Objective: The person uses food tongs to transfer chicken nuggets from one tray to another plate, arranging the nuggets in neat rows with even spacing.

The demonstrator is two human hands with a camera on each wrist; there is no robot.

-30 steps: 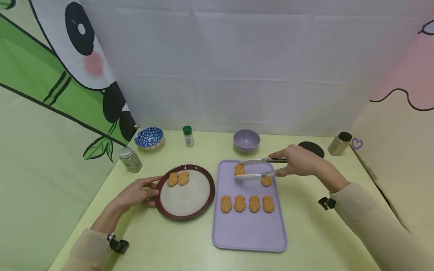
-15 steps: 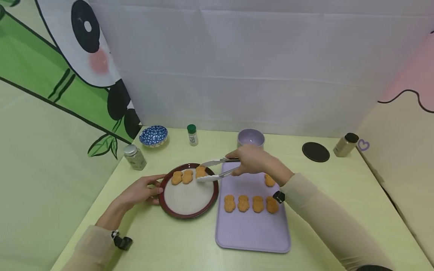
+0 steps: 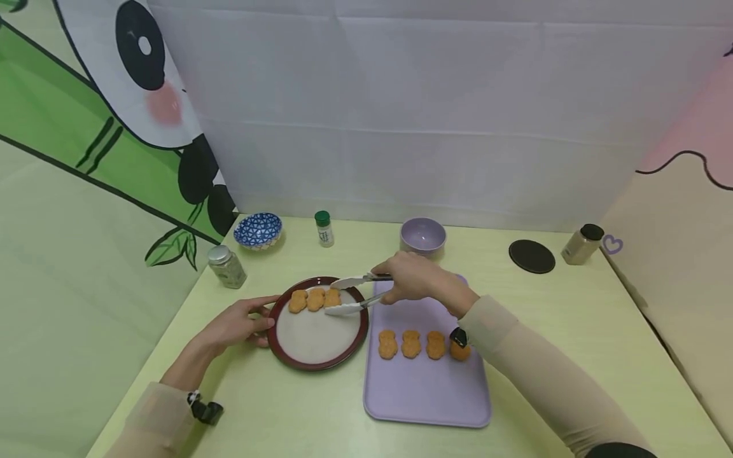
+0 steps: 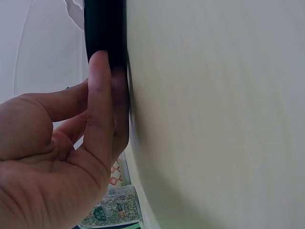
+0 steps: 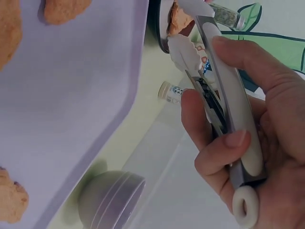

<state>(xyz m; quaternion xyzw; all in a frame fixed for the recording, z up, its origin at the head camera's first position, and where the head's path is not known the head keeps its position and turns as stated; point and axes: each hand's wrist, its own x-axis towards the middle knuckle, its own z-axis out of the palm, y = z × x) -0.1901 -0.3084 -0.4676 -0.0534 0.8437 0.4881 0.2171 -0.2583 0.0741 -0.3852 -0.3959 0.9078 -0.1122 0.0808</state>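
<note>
My right hand [image 3: 415, 278] grips a pair of tongs [image 5: 228, 81] with white scalloped tips. Those tips stand either side of a golden-brown, bear-shaped nugget [image 3: 332, 298] over the round plate. Two similar nuggets sit in line to its left on the plate, which has a dark red-brown rim [image 3: 288, 358] and a pale centre. At the plate's left edge, the extended fingers of my left hand [image 3: 233, 324] touch the rim; in the left wrist view, fingertips [image 4: 99, 62] press its side low near the table. Several more nuggets [image 3: 411, 344] lie in a row on the lilac tray [image 3: 426, 394].
Along the back stand a blue-patterned bowl [image 3: 258, 230], a green-capped shaker [image 3: 324, 229] and a purple bowl [image 3: 422, 236]. A seasoning jar [image 3: 227, 267] is left of the plate. To the right are a black disc [image 3: 532, 256] and a black-capped jar [image 3: 583, 244].
My right hand has carried the nugget in the tongs leftward from the tray to the plate, beside the other two. The left hand has stayed at the rim.
</note>
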